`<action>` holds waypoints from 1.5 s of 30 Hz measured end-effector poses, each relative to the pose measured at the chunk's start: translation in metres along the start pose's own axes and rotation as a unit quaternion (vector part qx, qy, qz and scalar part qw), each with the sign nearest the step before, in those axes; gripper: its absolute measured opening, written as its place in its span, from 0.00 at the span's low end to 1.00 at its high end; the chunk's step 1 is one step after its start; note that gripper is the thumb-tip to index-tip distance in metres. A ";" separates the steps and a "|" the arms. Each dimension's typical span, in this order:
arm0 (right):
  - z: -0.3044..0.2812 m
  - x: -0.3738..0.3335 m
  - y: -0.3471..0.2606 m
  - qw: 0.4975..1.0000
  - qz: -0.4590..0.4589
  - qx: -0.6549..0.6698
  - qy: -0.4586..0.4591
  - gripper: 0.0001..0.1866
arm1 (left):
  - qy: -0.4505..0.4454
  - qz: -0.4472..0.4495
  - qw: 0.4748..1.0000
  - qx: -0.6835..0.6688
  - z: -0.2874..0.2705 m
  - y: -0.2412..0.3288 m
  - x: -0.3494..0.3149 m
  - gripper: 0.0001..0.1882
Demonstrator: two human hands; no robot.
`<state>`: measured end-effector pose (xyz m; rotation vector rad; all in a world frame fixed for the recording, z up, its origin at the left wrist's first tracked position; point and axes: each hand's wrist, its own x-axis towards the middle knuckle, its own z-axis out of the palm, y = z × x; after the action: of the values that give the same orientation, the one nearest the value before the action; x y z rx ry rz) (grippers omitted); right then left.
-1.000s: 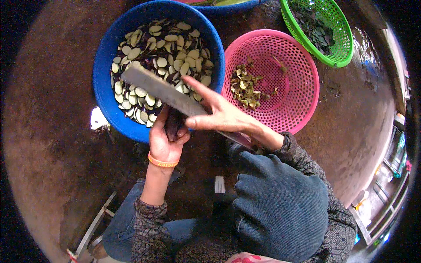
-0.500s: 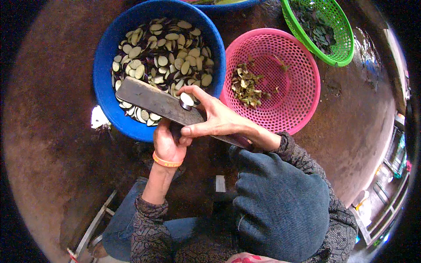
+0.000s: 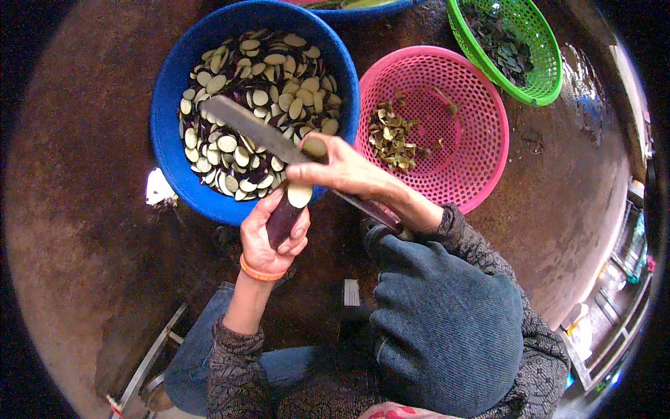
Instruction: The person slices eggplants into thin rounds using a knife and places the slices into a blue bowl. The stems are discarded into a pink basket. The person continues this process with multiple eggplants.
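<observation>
My left hand [image 3: 269,234] is closed around a dark purple eggplant [image 3: 284,222], whose pale cut face [image 3: 300,194] points up and away from me. My right hand [image 3: 342,166] grips a broad knife [image 3: 255,131] partway along its length. The blade reaches out over the blue tub [image 3: 162,140], and the other end runs back beside my raised knee. A round slice [image 3: 315,146] shows at my right fingers, by the blade; its exact contact is partly hidden. Many oval eggplant slices [image 3: 227,144], white with purple skin, fill the tub's bottom.
Right of the tub stands a pink perforated basket [image 3: 481,140] with brownish trimmings [image 3: 391,136]. Farther right is a green basket [image 3: 548,42] holding dark leaves [image 3: 506,49]. Another blue tub [image 3: 363,12] is cut off at the top. My denim-covered knee [image 3: 447,321] rises at lower right.
The blade has tilted, and its tip has moved farther over the tub. My left hand has dropped slightly, bringing the eggplant and its cut face into sight. The slice has shifted toward my right fingers.
</observation>
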<state>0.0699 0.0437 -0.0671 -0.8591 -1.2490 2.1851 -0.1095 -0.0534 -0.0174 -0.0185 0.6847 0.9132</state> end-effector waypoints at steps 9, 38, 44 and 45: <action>0.003 -0.025 -0.006 0.989 -0.054 -0.134 0.013 0.71 | 0.093 0.166 0.981 0.029 -0.023 0.001 0.037 0.19; 0.013 -0.028 -0.008 0.992 -0.070 -0.090 -0.059 0.65 | 0.150 0.219 0.958 0.111 -0.035 -0.006 0.043 0.20; 0.015 -0.024 -0.005 0.994 -0.069 -0.072 -0.047 0.67 | 0.157 0.242 0.950 0.117 -0.048 -0.016 0.043 0.20; 0.015 -0.023 -0.004 0.995 -0.068 -0.048 -0.046 0.66 | 0.166 0.260 0.934 0.178 -0.043 -0.020 0.040 0.20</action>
<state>0.0750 0.0214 -0.0517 -0.6942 -1.4232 2.0922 -0.1015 -0.0500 -0.0786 0.3542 1.1980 1.2960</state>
